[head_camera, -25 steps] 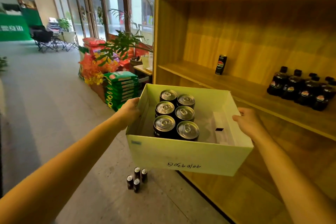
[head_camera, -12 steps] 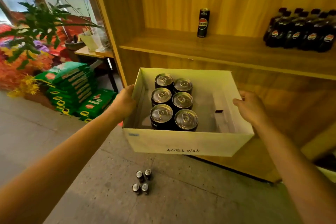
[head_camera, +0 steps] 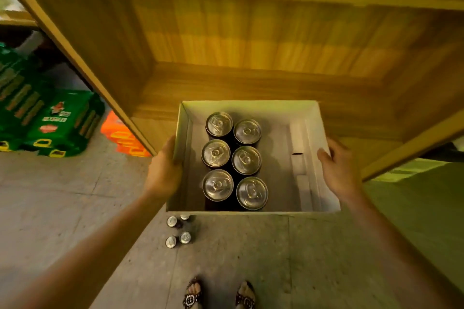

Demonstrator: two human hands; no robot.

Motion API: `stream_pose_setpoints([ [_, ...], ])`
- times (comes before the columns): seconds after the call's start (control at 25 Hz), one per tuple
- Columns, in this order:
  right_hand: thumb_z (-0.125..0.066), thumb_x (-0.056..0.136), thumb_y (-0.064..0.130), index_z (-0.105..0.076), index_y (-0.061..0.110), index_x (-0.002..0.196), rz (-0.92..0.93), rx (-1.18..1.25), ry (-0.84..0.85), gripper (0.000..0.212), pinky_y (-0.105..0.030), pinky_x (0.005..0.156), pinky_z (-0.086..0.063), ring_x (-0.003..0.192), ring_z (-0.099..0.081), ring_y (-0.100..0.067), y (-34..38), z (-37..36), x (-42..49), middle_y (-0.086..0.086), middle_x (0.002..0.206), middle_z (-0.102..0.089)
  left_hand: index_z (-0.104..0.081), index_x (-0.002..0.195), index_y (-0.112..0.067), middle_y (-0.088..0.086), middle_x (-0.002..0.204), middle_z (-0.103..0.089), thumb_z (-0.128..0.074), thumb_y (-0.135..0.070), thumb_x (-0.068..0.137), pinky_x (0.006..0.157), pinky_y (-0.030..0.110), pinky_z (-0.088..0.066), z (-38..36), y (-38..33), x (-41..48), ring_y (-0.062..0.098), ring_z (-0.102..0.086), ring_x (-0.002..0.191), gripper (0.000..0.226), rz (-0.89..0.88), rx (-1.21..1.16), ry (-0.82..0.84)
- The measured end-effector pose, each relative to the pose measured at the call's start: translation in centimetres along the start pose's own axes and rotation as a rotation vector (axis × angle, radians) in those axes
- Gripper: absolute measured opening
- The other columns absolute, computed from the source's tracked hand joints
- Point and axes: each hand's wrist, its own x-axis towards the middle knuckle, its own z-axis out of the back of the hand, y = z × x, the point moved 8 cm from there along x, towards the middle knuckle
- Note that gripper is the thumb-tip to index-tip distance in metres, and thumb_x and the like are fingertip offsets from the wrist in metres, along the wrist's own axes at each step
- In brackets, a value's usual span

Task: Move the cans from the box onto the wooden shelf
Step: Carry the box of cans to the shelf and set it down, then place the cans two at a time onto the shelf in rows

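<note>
I hold a pale open cardboard box [head_camera: 315,133] in front of the wooden shelf [head_camera: 226,88]. My left hand [head_camera: 163,170] grips its left wall and my right hand [head_camera: 337,170] grips its right wall. Several black cans with silver tops [head_camera: 234,160] stand upright in two rows in the left half of the box. The right half of the box holds no cans. The box hangs over the front edge of the bottom shelf board, above the floor.
Several small cans [head_camera: 178,232] stand on the grey floor just below the box's near edge. Green packs [head_camera: 50,123] and orange packs [head_camera: 123,138] are stacked on the floor at left. My sandalled feet [head_camera: 218,295] show at the bottom.
My view has tilted down and closer to the shelf's bottom compartment. The upper shelf with the lone can and bottles has left the frame. Both hands still hold the box.
</note>
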Motion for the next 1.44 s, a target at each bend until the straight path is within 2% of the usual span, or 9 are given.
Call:
stream_pose_setpoints([
  [0.12,-0.046,0.093,0.011,-0.049,0.008,0.13,-0.043,-0.062,-0.068,0.037,-0.034,0.074,-0.048,0.089,-0.061,-0.03,-6.8,-5.7,-0.8,-0.014,0.115,-0.062,-0.028,0.142,-0.02,0.02,0.126,-0.056,-0.044,0.002,0.088,0.092,0.051,-0.049,-6.1,7.1,3.2,0.039,-0.055,0.113,0.061,-0.037,0.083,0.074],
  [0.24,-0.045,0.094,0.011,-0.048,0.008,0.129,-0.114,-0.051,-0.055,0.036,-0.029,0.079,-0.039,0.097,-0.056,-0.02,-14.0,-12.1,-1.6,-0.01,0.118,-0.059,-0.024,0.143,-0.03,0.007,0.119,-0.054,-0.04,0.0,0.09,0.081,0.042,-0.051,-11.9,13.8,5.0,0.026,-0.055,0.104,0.063,0.002,0.068,0.134],
  [0.36,-0.044,0.094,0.01,-0.052,0.019,0.101,-0.161,-0.016,-0.012,0.014,-0.027,0.068,-0.037,0.07,-0.046,-0.002,-21.5,-18.4,-2.1,0.013,0.079,-0.05,-0.026,0.143,-0.029,0.003,0.109,-0.054,-0.036,0.003,0.089,0.066,0.031,-0.047,-18.2,20.8,6.4,0.018,-0.052,0.092,0.063,0.023,0.078,0.167],
  [0.44,-0.044,0.093,0.008,-0.05,0.018,0.095,-0.183,-0.026,0.005,0.012,-0.02,0.058,-0.031,0.058,-0.036,0.002,-26.4,-22.4,-2.4,0.017,0.065,-0.035,-0.025,0.143,-0.028,0.007,0.111,-0.057,-0.036,0.004,0.09,0.062,0.031,-0.048,-22.1,25.4,7.2,0.02,-0.053,0.089,0.063,0.034,0.089,0.187],
  [0.6,-0.043,0.093,0.006,-0.054,0.002,0.105,-0.205,-0.019,0.036,0.017,-0.019,0.066,-0.04,0.072,-0.05,-0.004,-36.2,-30.4,-3.0,0.005,0.084,-0.052,-0.026,0.143,-0.026,0.003,0.113,-0.052,-0.036,0.006,0.089,0.06,0.017,-0.043,-30.0,34.4,8.6,0.017,-0.049,0.092,0.063,0.067,0.067,0.221],
  [0.72,-0.043,0.093,0.01,-0.051,0.002,0.121,-0.224,-0.027,0.047,0.03,-0.04,0.083,-0.05,0.095,-0.059,-0.027,-42.9,-36.1,-3.2,-0.015,0.103,-0.061,-0.028,0.141,-0.03,0.009,0.113,-0.056,-0.037,0.006,0.089,0.067,0.035,-0.054,-35.3,40.4,10.0,0.024,-0.055,0.091,0.064,0.079,0.06,0.241],
  [0.84,-0.043,0.093,0.01,-0.047,0.004,0.13,-0.225,-0.052,0.037,0.037,-0.04,0.095,-0.045,0.11,-0.056,-0.03,-47.8,-40.6,-2.8,-0.017,0.124,-0.058,-0.03,0.14,-0.03,0.014,0.118,-0.059,-0.038,0.003,0.088,0.088,0.053,-0.051,-39.7,45.5,11.6,0.033,-0.059,0.103,0.062,0.086,0.062,0.253],
  [1.0,-0.042,0.093,0.007,-0.052,0.004,0.125,-0.219,-0.076,0.044,0.033,-0.027,0.079,-0.038,0.093,-0.056,-0.022,-52.1,-45.3,-2.5,-0.014,0.113,-0.062,-0.034,0.138,-0.027,0.015,0.119,-0.061,-0.039,-0.002,0.089,0.095,0.056,-0.046,-43.8,50.0,13.1,0.034,-0.058,0.107,0.055,0.079,0.052,0.251],
  [1.44,-0.043,0.094,0.01,-0.052,0.007,0.125,-0.248,-0.055,0.039,0.033,-0.027,0.073,-0.036,0.084,-0.051,-0.018,-55.3,-49.5,-3.2,-0.007,0.101,-0.059,-0.025,0.141,-0.035,0.012,0.111,-0.065,-0.038,-0.011,0.093,0.09,0.055,-0.05,-46.6,54.8,13.7,0.029,-0.063,0.099,0.055,0.058,-0.005,0.233],
])
